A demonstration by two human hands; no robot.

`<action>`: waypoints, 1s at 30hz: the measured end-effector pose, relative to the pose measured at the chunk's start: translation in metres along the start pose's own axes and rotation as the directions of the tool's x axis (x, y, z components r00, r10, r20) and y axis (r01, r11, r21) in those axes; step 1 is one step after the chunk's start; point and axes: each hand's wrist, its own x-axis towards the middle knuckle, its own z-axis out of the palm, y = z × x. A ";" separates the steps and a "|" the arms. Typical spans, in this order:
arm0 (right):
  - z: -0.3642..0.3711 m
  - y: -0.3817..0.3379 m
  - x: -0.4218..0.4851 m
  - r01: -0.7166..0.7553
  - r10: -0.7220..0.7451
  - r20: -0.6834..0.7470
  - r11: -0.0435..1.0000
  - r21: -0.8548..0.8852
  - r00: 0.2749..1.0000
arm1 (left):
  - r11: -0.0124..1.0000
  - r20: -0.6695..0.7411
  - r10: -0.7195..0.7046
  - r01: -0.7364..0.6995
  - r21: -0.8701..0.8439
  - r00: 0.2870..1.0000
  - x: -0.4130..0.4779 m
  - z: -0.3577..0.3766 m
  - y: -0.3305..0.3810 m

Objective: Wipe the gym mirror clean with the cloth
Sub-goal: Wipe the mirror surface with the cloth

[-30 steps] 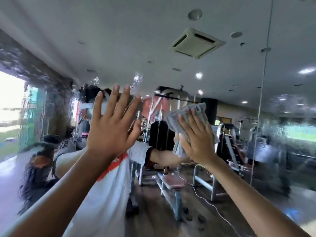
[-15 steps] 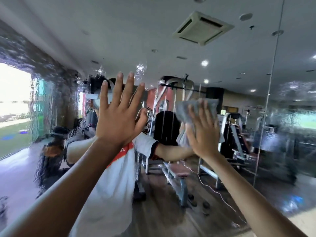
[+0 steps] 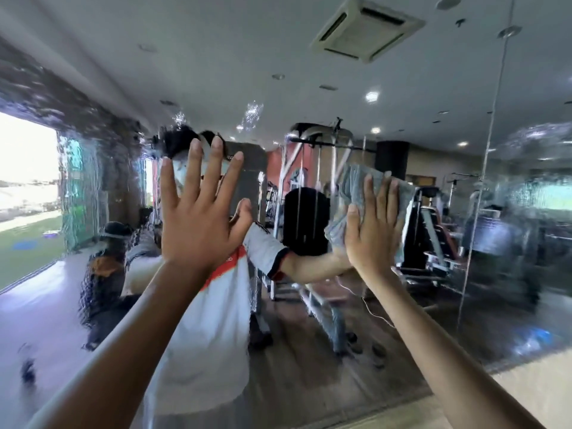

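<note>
mid-wipe, cloth flat under right palm

obs: the right hand (image 3: 371, 233) is open and flat, fingers straight and pointing up, and it presses the cloth (image 3: 354, 181) against the mirror (image 3: 309, 373) at centre right of the frame. the cloth is grey and bunched, showing above and to the left of the fingers. no finger curls round it. the left hand (image 3: 198, 218) is open too, fingers spread, holding nothing, palm toward the glass at centre left. contact with the glass is likely but i cannot confirm it from this angle.

glass: wet rippled film (image 3: 86, 187) covers the left of the frame, with more at far right beyond the panel seam (image 3: 483, 196). a few droplets (image 3: 252, 114) sit above the hands. the band between the hands looks clearer.

risks (judgement):
- the cloth is held by pressure alone, so a fast stroke or a lighter press could let it slide out and drop.
- a bunched cloth gives uneven contact and may leave streaks.
- if the left palm bears on the glass, it will leave a print on the wiped area.
- the wet film at the left may run down over cleaned glass if wiped last.
</note>
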 end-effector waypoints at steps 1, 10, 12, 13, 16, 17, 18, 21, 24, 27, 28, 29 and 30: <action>0.002 -0.016 0.010 -0.066 0.066 -0.004 0.998 0.011 0.998 | 1.000 -0.001 0.005 -0.005 -0.002 1.000 -0.002 0.000 -0.001; -0.006 0.008 -0.102 0.371 -0.374 0.135 0.927 0.052 0.917 | 1.000 -0.027 0.025 -0.026 -0.005 0.999 -0.036 0.000 -0.007; -0.003 0.008 -0.079 0.116 -0.117 0.083 0.993 0.022 0.990 | 1.000 -0.040 0.018 -0.018 0.017 0.999 -0.035 0.001 -0.005; -0.002 -0.001 -0.065 -0.004 0.003 0.069 1.000 0.021 0.998 | 1.000 -0.041 0.020 -0.019 0.019 0.999 -0.035 0.001 -0.004; -0.002 -0.043 -0.055 -0.110 0.106 0.069 0.992 0.060 0.992 | 0.999 -0.048 0.033 -0.033 0.005 0.998 -0.036 0.001 -0.008; -0.002 -0.053 -0.066 -0.033 0.028 0.088 0.998 0.060 0.996 | 0.999 -0.051 0.036 -0.036 0.004 0.998 -0.036 0.001 -0.009; -0.003 -0.056 -0.084 0.107 -0.114 0.122 0.992 0.063 0.986 | 0.999 -0.052 0.038 -0.038 0.002 0.998 -0.036 0.000 -0.010; -0.008 -0.014 -0.146 0.561 -0.561 0.218 0.825 0.069 0.798 | 0.999 -0.058 0.042 -0.043 -0.011 0.997 -0.036 -0.001 -0.011; -0.012 0.037 -0.156 0.415 -0.415 0.199 0.909 0.045 0.888 | 1.000 -0.046 0.024 -0.024 0.002 0.999 -0.036 -0.001 -0.007; -0.006 0.018 -0.116 -0.110 0.104 0.090 0.992 0.054 0.990 | 1.000 -0.034 0.009 -0.008 0.021 0.999 -0.037 -0.001 -0.004; -0.003 -0.002 -0.104 -0.185 0.180 0.067 0.979 0.084 0.981 | 1.000 -0.038 0.013 -0.012 0.017 0.999 -0.036 -0.001 -0.004; -0.001 -0.021 -0.101 -0.175 0.169 0.059 0.979 0.109 0.984 | 1.000 -0.039 0.018 -0.018 0.011 0.999 -0.037 -0.001 -0.005; 0.000 -0.037 -0.107 -0.105 0.097 0.069 0.987 0.123 0.993 | 1.000 -0.038 0.024 -0.024 0.009 0.999 -0.038 -0.001 -0.006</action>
